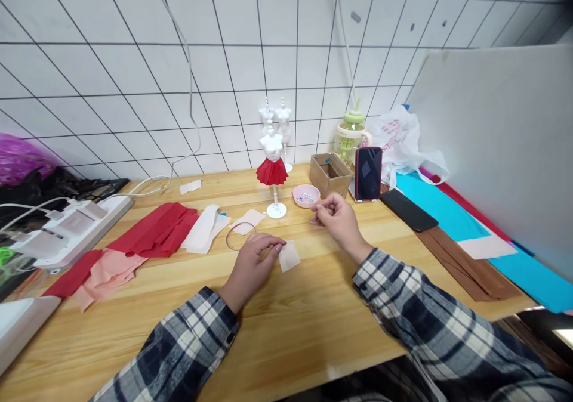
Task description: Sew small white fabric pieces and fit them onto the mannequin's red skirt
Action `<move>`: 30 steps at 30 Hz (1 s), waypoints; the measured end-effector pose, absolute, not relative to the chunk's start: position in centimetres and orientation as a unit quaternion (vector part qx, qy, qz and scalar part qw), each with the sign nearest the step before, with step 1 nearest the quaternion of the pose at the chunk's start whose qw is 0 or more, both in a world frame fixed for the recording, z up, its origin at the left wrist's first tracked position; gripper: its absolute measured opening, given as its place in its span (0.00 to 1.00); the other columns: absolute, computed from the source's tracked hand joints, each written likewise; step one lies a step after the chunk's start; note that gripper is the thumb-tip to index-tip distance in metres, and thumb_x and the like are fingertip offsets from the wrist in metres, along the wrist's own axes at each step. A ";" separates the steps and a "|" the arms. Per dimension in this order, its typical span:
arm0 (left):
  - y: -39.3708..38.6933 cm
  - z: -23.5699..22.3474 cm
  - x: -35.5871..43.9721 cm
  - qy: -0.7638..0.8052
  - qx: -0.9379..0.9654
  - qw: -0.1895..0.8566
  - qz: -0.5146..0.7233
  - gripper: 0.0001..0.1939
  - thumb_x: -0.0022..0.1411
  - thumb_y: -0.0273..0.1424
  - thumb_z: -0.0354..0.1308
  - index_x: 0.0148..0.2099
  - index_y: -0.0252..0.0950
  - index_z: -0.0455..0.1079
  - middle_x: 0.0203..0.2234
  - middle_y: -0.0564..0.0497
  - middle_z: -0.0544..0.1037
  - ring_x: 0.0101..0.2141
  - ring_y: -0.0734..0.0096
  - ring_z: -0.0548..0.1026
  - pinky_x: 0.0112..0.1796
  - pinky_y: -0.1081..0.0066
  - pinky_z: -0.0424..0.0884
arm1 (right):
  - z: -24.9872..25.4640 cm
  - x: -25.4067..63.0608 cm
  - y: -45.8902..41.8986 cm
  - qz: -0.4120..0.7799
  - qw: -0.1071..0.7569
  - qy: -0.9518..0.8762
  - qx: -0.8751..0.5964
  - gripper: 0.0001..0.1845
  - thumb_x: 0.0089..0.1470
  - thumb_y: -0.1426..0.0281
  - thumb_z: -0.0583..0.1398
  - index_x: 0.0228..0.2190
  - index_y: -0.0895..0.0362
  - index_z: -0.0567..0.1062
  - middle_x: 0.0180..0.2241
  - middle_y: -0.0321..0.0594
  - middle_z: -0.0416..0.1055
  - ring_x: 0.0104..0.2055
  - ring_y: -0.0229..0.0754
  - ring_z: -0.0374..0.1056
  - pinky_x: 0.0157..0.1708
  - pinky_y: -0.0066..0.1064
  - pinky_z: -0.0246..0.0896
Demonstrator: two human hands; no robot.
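Holds left fingers (271, 240) narrow at pale cloth (290, 258), right fingers (324, 212) pinched near pink dish (305, 206), with any held item indiscernible.

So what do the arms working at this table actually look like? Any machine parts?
No machine parts show: these are a person's arms. The left hand and right hand are bare, with no gloves. The left sleeve and right sleeve are long, reaching the wrists, in plaid of dark navy, grey and off-white.

a pale patch (290, 257) (squarish) lies on the table (313, 318).
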State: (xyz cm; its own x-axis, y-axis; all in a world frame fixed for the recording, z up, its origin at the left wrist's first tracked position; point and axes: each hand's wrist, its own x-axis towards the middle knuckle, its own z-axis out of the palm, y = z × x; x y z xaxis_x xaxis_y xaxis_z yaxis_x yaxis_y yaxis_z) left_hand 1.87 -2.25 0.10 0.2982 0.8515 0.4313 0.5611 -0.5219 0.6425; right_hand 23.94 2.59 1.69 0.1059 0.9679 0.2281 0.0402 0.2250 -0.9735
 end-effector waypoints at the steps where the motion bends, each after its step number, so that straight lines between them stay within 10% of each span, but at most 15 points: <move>1: -2.2 0.1 1.8 0.453 0.782 0.190 0.384 0.09 0.65 0.33 0.54 0.37 0.40 0.76 0.34 0.49 0.81 0.38 0.64 0.76 0.41 0.63 0.70 | 2.2 24.6 3.5 0.361 0.580 -0.549 -0.482 0.10 0.49 0.64 0.60 0.28 0.55 0.64 0.30 0.39 0.75 0.24 0.36 0.70 0.26 0.28 0.69; 14: -2.4 0.1 1.5 0.444 0.794 0.178 0.374 0.09 0.65 0.31 0.53 0.37 0.40 0.76 0.33 0.49 0.81 0.37 0.63 0.75 0.42 0.61 0.69 | 5.5 30.7 13.8 -0.037 0.380 -0.706 -0.596 0.15 0.55 0.70 0.57 0.40 0.55 0.81 0.43 0.44 0.78 0.46 0.47 0.71 0.50 0.40 0.62; 24: -2.3 0.0 1.5 0.441 0.790 0.182 0.385 0.10 0.66 0.31 0.52 0.38 0.40 0.75 0.33 0.50 0.81 0.38 0.64 0.75 0.42 0.62 0.68 | 4.5 28.9 9.5 -0.086 0.476 -0.660 -0.576 0.15 0.57 0.71 0.55 0.40 0.56 0.80 0.42 0.45 0.77 0.44 0.49 0.69 0.49 0.41 0.60; 30: -2.3 0.0 1.4 0.457 0.775 0.181 0.397 0.09 0.66 0.32 0.53 0.39 0.40 0.75 0.34 0.50 0.81 0.38 0.64 0.75 0.41 0.64 0.68 | 1.1 21.7 0.6 0.197 0.484 -0.714 -0.467 0.08 0.55 0.69 0.59 0.35 0.55 0.79 0.33 0.41 0.76 0.33 0.41 0.67 0.34 0.32 0.62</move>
State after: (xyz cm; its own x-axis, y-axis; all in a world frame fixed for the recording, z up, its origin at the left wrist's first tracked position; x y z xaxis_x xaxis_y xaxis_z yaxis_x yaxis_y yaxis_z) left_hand 1.39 -2.28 0.01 0.2673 0.8523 0.4496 0.5645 -0.5167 0.6437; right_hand 21.66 0.60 1.10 -0.0970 0.8566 0.5067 0.4757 0.4871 -0.7324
